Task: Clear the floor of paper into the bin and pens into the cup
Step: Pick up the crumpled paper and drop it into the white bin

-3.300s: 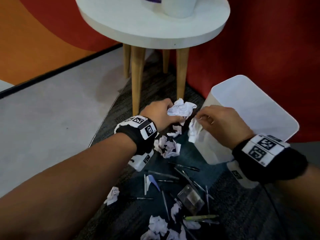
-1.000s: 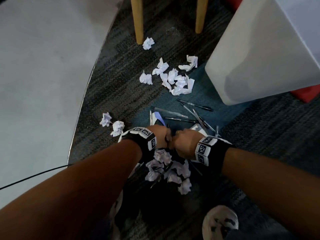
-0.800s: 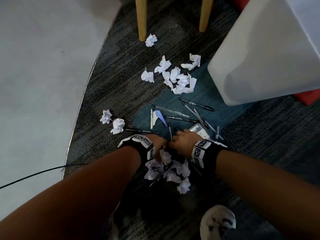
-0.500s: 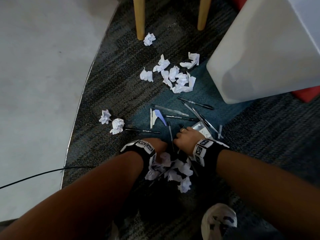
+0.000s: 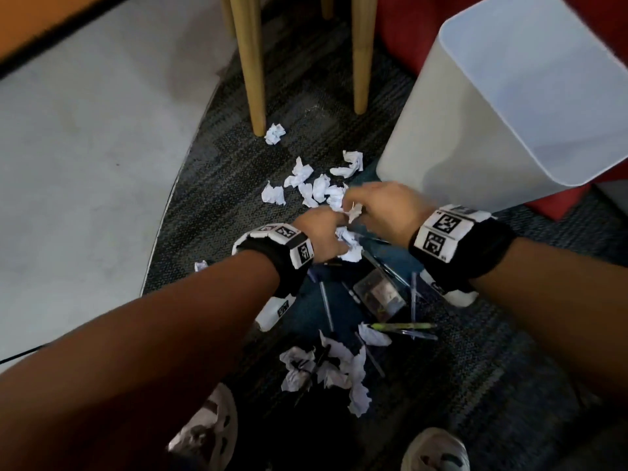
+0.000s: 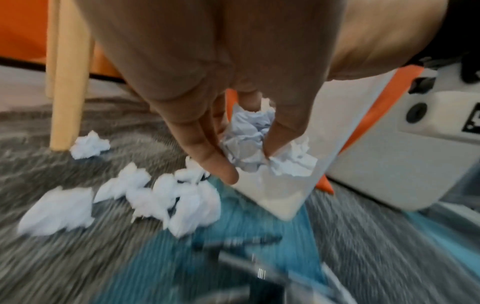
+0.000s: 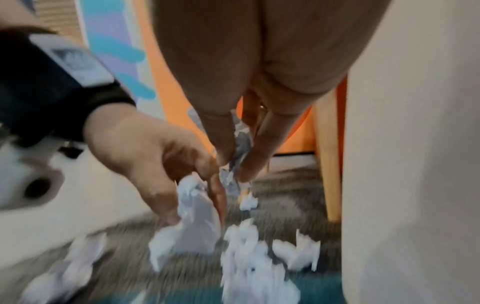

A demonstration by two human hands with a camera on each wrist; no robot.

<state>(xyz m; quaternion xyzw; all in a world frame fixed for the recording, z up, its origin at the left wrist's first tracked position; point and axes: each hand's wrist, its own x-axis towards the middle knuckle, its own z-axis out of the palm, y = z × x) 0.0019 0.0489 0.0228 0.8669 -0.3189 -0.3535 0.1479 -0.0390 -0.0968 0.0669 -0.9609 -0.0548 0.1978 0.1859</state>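
Observation:
My left hand (image 5: 326,232) grips a bunch of crumpled white paper (image 5: 350,246), seen between its fingers in the left wrist view as crumpled paper (image 6: 249,142). My right hand (image 5: 380,212) pinches a smaller scrap of paper (image 5: 355,212), shown as a paper scrap (image 7: 239,156) in the right wrist view. Both hands are off the floor, just left of the white bin (image 5: 509,107). More paper balls (image 5: 316,188) lie on the carpet beyond them, and another heap of paper (image 5: 326,368) lies near my feet. Several pens (image 5: 326,307) and a clear plastic cup (image 5: 380,294) lie under my wrists.
Wooden table legs (image 5: 253,62) stand at the back, with one paper ball (image 5: 274,133) at their foot. A red wall runs behind the bin. Bare grey floor (image 5: 85,164) lies left of the carpet edge. My two shoes (image 5: 204,433) are at the bottom.
Both hands have risen from the near paper heap with paper in them and moved forward toward the bin. The camera has tilted up, so the bin's opening shows.

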